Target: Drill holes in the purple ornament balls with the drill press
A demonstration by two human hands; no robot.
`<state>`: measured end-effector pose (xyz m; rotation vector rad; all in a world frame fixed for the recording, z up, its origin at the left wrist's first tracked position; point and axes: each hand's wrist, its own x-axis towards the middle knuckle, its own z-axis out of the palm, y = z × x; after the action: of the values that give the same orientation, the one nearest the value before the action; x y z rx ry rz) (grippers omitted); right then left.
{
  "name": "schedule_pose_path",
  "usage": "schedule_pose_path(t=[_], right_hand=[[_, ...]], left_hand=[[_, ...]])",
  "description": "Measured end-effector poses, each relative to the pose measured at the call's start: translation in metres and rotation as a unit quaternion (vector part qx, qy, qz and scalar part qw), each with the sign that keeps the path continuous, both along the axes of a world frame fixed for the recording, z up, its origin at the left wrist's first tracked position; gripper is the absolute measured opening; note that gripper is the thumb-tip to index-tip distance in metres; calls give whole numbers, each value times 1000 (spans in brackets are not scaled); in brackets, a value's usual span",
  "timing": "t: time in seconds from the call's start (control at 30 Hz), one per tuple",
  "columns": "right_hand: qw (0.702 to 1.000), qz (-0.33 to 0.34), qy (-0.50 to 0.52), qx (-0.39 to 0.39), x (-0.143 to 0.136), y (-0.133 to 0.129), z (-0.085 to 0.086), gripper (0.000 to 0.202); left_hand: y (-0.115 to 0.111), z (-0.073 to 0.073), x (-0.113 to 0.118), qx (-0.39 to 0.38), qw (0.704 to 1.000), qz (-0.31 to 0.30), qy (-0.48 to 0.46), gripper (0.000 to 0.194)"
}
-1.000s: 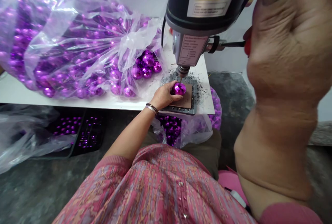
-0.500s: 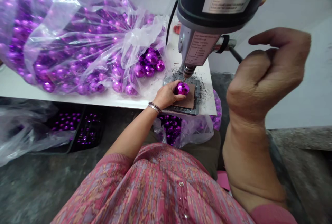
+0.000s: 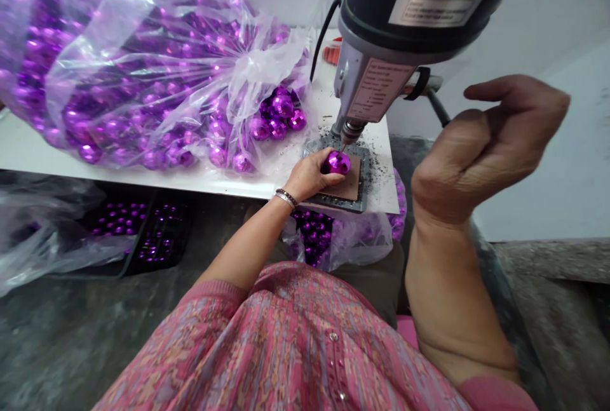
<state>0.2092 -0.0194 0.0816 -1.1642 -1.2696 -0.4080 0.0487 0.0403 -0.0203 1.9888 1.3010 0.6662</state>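
Observation:
My left hand (image 3: 311, 176) is closed around a shiny purple ball (image 3: 339, 162), thumb in front. The ball rests over a brown square pad (image 3: 350, 187) on the grey drill base (image 3: 365, 169). Directly above it the thin bit under the drill chuck (image 3: 351, 131) meets or nearly meets the ball's top. At the right my right hand (image 3: 490, 138) is raised with bent fingers, beside the dark lever (image 3: 437, 108) of the drill press (image 3: 381, 74). Its fingertips are partly hidden, and whether they hold anything does not show.
A big clear bag of purple balls (image 3: 143, 80) fills the left of the white table (image 3: 238, 188), with loose balls (image 3: 281, 106) at its mouth. Dark shavings lie round the base. Below are another bag (image 3: 362, 239) and black crates (image 3: 162, 233). A cable (image 3: 324, 33) hangs behind.
My right hand has moved down slightly. The view has shifted a little, so the drill press appears further right. My left hand keeps the ball under the bit.

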Motion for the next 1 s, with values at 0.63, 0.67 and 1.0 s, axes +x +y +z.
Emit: schedule_pose_path(t=[0.63,0.67,1.0], right_hand=[[988,-45,-97,108,10,17,-27,29],[989,-48,-95,104,10,17,-30,30],[996,-28,-22,87,8,15,-35,34]], left_hand=[[-3,-5,2,2,999,12,-34,52],[-3,-5,1,3,999,14,-33,53],[-5,-2,3,5,999,20,-34,54]])
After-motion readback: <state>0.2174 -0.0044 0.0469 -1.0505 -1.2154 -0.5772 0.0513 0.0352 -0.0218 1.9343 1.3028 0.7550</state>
